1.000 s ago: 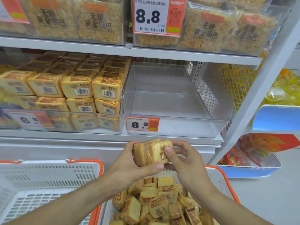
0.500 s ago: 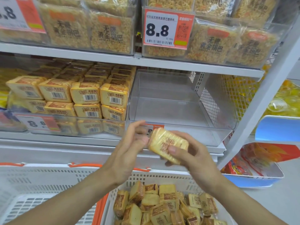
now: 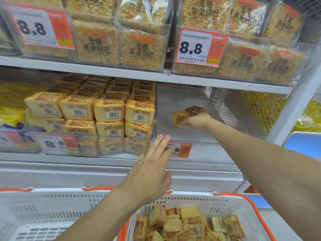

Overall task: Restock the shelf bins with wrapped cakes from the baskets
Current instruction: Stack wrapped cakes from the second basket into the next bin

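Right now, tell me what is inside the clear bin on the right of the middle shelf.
Inside the clear bin only one wrapped cake shows, gripped by the right hand. The bin floor under that hand and cake is covered, so I cannot see it.

Person, seen from own head: two bare forearms and two bare hands, left hand point(image 3: 152, 173) and right hand point(image 3: 197, 120). No sleeves reached the visible forearms. No gloves, rings, watch or bands were visible. Nails were short and unpainted where they showed.
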The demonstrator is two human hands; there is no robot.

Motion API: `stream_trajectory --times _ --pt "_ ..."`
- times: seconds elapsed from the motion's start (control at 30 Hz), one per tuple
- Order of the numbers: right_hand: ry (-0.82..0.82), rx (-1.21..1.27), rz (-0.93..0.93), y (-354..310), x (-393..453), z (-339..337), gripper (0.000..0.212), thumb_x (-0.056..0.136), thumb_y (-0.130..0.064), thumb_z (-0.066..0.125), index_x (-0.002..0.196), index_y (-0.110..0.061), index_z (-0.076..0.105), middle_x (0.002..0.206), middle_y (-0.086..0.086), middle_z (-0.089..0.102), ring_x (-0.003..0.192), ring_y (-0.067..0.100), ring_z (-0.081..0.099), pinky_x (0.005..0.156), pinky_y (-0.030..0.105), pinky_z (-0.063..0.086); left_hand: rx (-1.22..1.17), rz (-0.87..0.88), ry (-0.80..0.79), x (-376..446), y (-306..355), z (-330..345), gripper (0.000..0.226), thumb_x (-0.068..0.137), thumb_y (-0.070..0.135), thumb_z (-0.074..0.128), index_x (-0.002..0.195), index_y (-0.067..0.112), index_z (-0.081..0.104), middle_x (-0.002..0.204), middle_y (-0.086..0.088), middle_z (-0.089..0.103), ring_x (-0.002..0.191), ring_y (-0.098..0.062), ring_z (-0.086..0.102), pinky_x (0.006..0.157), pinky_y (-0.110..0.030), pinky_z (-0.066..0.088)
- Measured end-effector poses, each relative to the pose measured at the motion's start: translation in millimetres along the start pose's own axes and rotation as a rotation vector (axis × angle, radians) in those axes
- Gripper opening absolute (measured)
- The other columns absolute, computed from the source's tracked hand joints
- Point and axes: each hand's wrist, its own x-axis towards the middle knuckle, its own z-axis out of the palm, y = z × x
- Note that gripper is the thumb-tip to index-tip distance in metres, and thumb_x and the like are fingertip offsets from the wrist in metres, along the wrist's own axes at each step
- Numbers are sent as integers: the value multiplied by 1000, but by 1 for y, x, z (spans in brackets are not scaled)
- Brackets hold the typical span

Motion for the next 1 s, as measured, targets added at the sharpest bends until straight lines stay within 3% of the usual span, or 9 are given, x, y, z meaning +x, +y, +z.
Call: stream_trajectory --times 0.07,0.13,0.23,0.3,0.4,0.5,0.7,0.9,1.0 --pt "-50 42 46 -3 9 17 77 75 -28 90 141 -17 53 129 5 63 111 23 64 83 35 59 -11 -8 0 0 -1 0 61 102 34 44 158 25 22 166 15 -18 148 -3 -30 123 -39 23" --pt "-77 -8 5 -4 20 28 78 78 -25 87 144 -18 48 137 4 57 122 25 58 96 38 55 -22 -12 -8 1 -1 -1 59 101 34 44 157 24 26 166 16 -18 148 -3 -29 121 -42 28" --pt "-118 -183 -66 -9 35 36 79 83 -18 82 150 -15 41 150 2 46 137 21 47 112 26 38 -21 -9 -29 2 0 -1 53 101 35 44 152 23 35 166 14 -20 148 -5 -31 118 -44 31" --pt "-128 -240 -67 -10 44 43 73 86 -16 77 150 -22 42 148 -2 49 135 20 49 111 24 40 -36 -10 -39 3 -1 -3 46 101 36 43 146 25 43 166 15 -21 147 -4 -32 117 -44 32" --pt "-29 -395 -80 -1 60 60 65 87 -28 70 145 -43 45 140 -2 55 123 24 57 103 40 51 -59 -2 -44 2 -3 -4 41 101 36 44 140 23 49 166 13 -19 147 -3 -32 119 -44 29" --pt "68 -484 -78 5 73 71 63 90 -31 67 149 -35 42 136 9 48 123 33 55 100 43 51 -67 19 -47 1 -8 -6 39 102 35 44 137 22 53 166 14 -20 146 -2 -32 119 -44 26" --pt "94 -347 -93 -19 73 70 59 85 -27 80 136 -10 56 138 16 54 127 33 52 104 38 43 -115 45 -44 0 -13 -6 33 102 33 44 128 19 58 167 13 -20 145 0 -34 119 -46 24" --pt "-56 -99 12 -22 61 56 94 84 -12 80 158 -17 23 156 8 39 139 27 44 97 24 40 -115 64 -34 1 -16 -4 31 102 33 45 126 21 58 167 15 -19 145 1 -33 119 -46 27" --pt "51 -87 -62 -33 45 41 69 88 -16 76 148 -18 43 148 9 50 133 26 52 100 33 50 -114 58 -33 1 -16 -4 31 102 35 46 128 22 58 166 16 -19 146 0 -32 118 -46 29"
